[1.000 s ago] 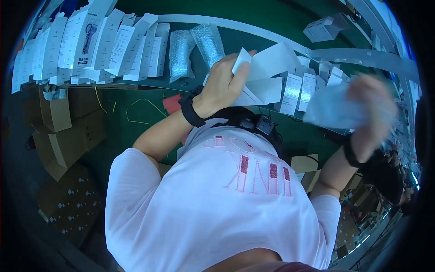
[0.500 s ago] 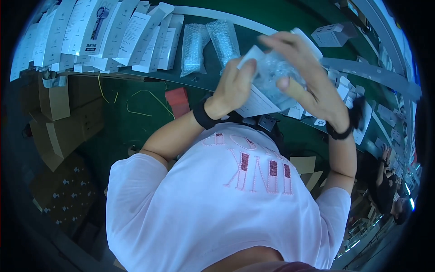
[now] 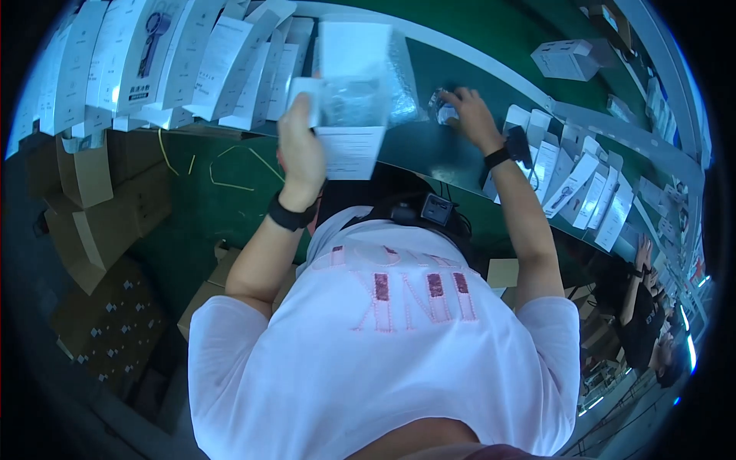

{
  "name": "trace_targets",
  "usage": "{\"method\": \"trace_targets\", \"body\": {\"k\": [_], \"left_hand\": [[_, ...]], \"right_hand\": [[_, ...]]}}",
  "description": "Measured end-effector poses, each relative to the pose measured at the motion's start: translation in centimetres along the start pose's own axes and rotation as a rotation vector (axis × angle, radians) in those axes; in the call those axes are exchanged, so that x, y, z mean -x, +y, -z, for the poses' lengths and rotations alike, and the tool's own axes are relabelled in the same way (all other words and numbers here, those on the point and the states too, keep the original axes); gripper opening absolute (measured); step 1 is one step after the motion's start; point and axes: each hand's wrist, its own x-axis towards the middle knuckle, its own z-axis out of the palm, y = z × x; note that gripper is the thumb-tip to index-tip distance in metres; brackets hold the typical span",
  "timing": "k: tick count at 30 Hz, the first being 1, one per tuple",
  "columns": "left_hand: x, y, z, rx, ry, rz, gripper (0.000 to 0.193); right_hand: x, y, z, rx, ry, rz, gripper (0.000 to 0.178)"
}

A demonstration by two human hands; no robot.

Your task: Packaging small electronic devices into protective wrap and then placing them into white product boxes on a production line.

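White box (image 3: 350, 146), clasped by left fingers (image 3: 301, 107), crosses the table edge (image 3: 428, 163); right fingers (image 3: 466, 100) half-curled, hold unclear.

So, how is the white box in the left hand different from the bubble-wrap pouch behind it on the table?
The white box is held in the left hand, while the bubble-wrap pouch lies on the table. The box has flat faces and open flaps; the pouch is bumpy. The box shows printed lines; on the pouch's visible part, no print can be made out. Both look pale against the dark table.
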Motion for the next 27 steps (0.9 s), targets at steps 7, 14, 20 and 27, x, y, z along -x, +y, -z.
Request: {"method": "trace_targets", "body": {"k": [7,14,20,27], "left_hand": [[0.9,3.5,-3.6,0.243,-0.364,0.18,0.056],[3.3,7.1,-6.6,0.193,-0.675,0.109,0.064],[4.6,6.7,-6.9,0.41,-0.835,0.301,0.069],[5.5,6.6,-5.9,0.417,-1.085,0.189,0.072]], "right_hand": [[-2.2,-1.2,16.4,-1.067,0.303,-0.563,0.016],[-5.6,-14.0,31.5,-0.381,-0.173,0.05,0.017],[-6.5,-14.1,32.3,-0.255,-0.624,0.135,0.012],[-6.9,-13.1,27.9,-0.715,-1.545,0.199,0.027]]}}
